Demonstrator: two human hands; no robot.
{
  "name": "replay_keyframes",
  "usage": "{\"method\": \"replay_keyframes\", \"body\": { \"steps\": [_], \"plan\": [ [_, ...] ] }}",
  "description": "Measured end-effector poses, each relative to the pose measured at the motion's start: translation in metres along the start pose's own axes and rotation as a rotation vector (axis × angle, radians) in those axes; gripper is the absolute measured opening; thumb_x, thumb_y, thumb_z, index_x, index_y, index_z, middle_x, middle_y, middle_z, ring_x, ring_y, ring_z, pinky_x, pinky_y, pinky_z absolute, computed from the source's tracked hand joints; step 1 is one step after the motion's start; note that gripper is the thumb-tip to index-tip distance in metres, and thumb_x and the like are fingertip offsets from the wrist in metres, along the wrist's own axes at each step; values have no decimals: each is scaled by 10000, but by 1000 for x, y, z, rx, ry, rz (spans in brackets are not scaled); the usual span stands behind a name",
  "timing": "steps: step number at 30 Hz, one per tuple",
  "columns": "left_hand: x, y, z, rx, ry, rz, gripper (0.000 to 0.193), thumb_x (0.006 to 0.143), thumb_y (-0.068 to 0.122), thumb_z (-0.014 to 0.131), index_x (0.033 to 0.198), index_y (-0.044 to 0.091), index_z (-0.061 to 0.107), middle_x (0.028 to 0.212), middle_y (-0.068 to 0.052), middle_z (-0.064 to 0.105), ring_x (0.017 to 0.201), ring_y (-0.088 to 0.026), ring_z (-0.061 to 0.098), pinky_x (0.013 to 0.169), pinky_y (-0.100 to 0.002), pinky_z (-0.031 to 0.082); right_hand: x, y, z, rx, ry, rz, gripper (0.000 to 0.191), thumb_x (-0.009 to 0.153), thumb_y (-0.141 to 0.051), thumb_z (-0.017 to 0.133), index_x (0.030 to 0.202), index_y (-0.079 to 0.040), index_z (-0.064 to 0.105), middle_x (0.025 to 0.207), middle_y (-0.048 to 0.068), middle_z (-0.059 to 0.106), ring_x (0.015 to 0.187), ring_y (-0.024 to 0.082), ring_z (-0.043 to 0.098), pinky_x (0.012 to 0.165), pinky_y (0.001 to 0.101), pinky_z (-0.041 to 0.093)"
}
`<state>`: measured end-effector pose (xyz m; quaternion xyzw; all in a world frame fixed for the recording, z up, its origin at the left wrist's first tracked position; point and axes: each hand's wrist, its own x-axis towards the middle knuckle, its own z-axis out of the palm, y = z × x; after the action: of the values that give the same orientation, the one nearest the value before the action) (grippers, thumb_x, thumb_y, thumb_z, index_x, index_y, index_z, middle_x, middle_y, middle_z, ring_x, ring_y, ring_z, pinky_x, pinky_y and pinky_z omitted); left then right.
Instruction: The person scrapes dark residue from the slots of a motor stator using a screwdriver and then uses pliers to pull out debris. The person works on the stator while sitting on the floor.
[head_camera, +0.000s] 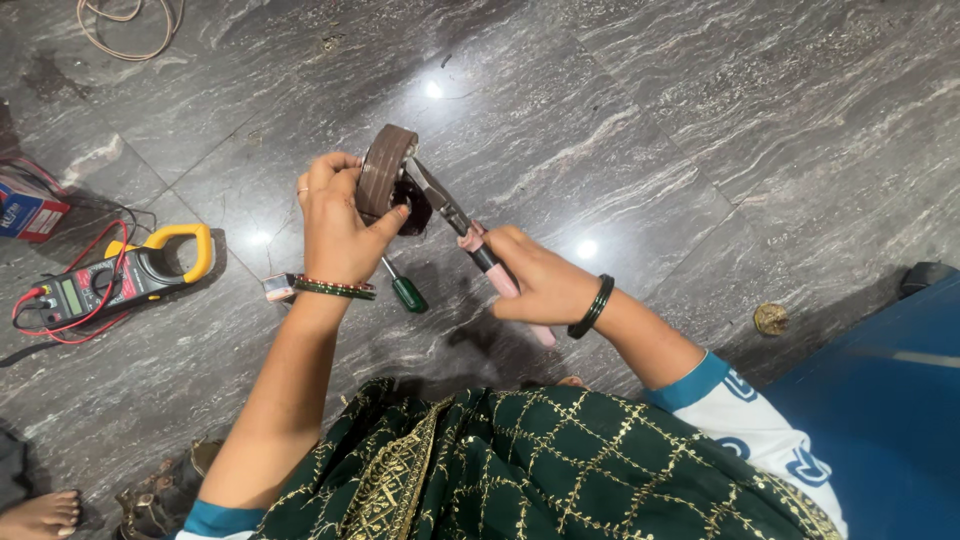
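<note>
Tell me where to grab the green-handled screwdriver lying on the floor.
Grip the green-handled screwdriver by its stubby green handle, coming from above on the near side. It lies flat on the grey stone floor, its thin shaft running up under the left hand, so only the handle is free.

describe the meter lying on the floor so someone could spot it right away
Start at the grey stone floor and look to the far left, beyond the left hand. The clamp meter lies flat there, dark-bodied, with red leads looped around it. Its yellow jaw loop sets it apart from the green-handled screwdriver.
</note>
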<state>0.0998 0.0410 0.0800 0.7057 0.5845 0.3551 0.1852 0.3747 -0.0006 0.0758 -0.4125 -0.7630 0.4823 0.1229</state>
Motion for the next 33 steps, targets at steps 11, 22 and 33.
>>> {"method": "replay_keyframes", "body": {
  "steps": [11, 22, 33],
  "plan": [
    [14, -1, -1, -97, 17, 64, 486, 720, 180, 910, 1098, -36, 692, 1286, -149, 570, 1209, -345, 491, 1069, -442, 399, 5, -25, -9, -272, 239, -6, 547, 745, -125, 679, 1251, -69, 479, 1054, 185, 558, 1011, 411, 587, 849, 491, 488],
    [6, 6, 3, -195, -55, 0, 417, 707, 142, 888, 1045, -8, 696, 1280, -118, 553, 1209, -312, 496, 1050, -414, 427, -1, -4, 7, -24, 202, 204, 445, 745, -24, 609, 1187, -77, 592, 972, 127, 674, 900, 289, 684, 813, 404, 542],
    [7, 12, -7, -575, -171, -78, 417, 700, 28, 844, 1070, -40, 665, 1271, -37, 483, 1123, -159, 569, 905, -297, 551, -8, 22, 31, 965, -44, -42, 736, 736, 69, 587, 1445, -60, 438, 1178, 83, 618, 1058, 194, 653, 975, 377, 549]
  ]
}}
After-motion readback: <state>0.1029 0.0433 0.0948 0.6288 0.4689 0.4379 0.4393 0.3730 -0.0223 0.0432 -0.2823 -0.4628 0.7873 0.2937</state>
